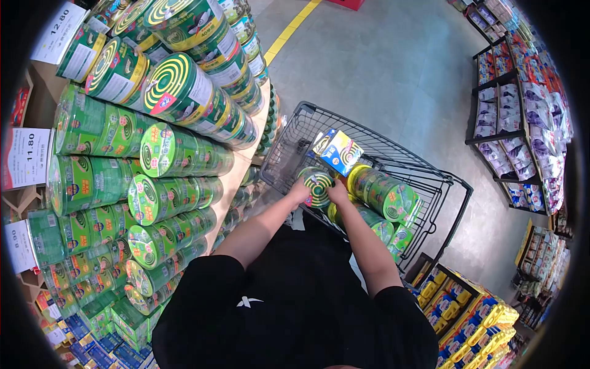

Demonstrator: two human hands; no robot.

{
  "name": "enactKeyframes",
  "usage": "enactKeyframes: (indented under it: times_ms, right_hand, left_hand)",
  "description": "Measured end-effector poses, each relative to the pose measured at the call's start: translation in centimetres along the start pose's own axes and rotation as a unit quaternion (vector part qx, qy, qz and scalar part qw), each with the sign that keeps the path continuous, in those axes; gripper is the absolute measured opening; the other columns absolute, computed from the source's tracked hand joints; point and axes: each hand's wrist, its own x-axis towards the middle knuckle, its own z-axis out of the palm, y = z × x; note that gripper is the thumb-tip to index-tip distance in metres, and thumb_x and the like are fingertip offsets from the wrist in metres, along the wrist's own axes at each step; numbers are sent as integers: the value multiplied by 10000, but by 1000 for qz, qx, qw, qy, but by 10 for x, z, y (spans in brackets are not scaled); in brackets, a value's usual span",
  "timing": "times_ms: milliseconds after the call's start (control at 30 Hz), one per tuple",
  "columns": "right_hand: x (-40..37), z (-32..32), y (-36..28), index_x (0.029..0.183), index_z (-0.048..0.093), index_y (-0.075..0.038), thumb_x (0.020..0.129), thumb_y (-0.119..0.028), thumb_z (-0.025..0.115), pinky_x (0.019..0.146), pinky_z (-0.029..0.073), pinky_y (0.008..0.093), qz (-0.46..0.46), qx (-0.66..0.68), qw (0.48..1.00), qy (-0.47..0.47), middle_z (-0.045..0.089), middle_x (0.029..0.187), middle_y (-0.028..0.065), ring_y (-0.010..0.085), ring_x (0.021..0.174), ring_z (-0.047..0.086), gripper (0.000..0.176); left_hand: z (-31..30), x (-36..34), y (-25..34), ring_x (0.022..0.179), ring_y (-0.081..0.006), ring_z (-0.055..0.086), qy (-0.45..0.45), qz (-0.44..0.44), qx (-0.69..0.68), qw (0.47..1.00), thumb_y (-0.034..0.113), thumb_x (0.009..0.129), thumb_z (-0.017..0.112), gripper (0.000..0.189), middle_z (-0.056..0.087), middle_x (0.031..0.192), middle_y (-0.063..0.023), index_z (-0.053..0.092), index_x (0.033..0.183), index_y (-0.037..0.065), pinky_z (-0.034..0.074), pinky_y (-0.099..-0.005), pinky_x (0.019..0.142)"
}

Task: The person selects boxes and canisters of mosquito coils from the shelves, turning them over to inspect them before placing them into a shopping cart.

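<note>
My left hand (299,192) and my right hand (337,192) grip a round green container (318,189) from its two sides. Yellow spiral rings and a red patch show on its top. It is over the near left part of a black wire shopping cart (424,163); whether it rests on anything is hidden. Just beyond my right hand, a blue, white and yellow box (342,152) lies tilted in the cart. Green cylindrical packs (393,198) lie on their sides to the right, some with yellow ends.
On the left, a shelf (249,157) holds stacked green cylinders (104,126) close to the cart, with price cards (27,158). Racks of purple packs (541,132) stand at the right. Yellow and blue packs (473,317) fill a rack at the lower right.
</note>
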Motion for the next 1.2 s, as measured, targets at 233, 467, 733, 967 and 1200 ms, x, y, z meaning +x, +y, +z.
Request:
enactKeyframes:
  times_ms: [233, 467, 733, 967, 1200]
  right_hand:
    - [-39, -25, -26, 1354, 538, 26, 871, -271, 691, 997, 476, 408, -102, 13, 993, 60, 642, 1232, 263, 367, 1174, 621, 587]
    - [-105, -60, -96, 1356, 546, 6, 895, -330, 690, 939, 501, 419, -126, -37, 991, -33, 661, 1173, 268, 375, 1094, 654, 589]
    - [-98, -1, -73, 1297, 599, -12, 878, -305, 714, 877, 530, 439, -208, -104, 972, -35, 692, 1096, 241, 371, 996, 684, 525]
    - [-87, 11, -65, 1309, 615, -48, 903, -238, 683, 784, 540, 383, -197, -60, 978, -37, 725, 947, 186, 277, 850, 709, 454]
    - [-79, 6, -55, 1357, 596, -61, 947, -238, 666, 798, 518, 322, -128, 95, 979, -130, 708, 1014, 122, 176, 896, 655, 452]
  left_hand:
    - [2, -25, -3, 1280, -369, 520, 136, 80, 13, 987, 122, 809, 679, 672, 531, 1356, -256, 433, 1424, 10, 413, -407, 1068]
    - [-26, -78, 9, 1276, -393, 499, 188, 94, 14, 978, 129, 799, 689, 653, 511, 1349, -262, 446, 1393, 9, 403, -422, 1073]
    - [-58, -88, -38, 1108, -327, 643, 181, 52, -75, 979, 109, 794, 688, 498, 649, 1175, -218, 547, 1250, -35, 502, -395, 950]
    - [-77, -93, -46, 1090, -249, 651, 116, -27, -178, 977, 244, 862, 754, 557, 641, 1225, -151, 513, 1327, 53, 537, -436, 875]
    - [-102, -89, -64, 1272, -263, 530, -122, -77, -322, 936, 398, 917, 708, 663, 553, 1373, -78, 392, 1464, 195, 389, -642, 1002]
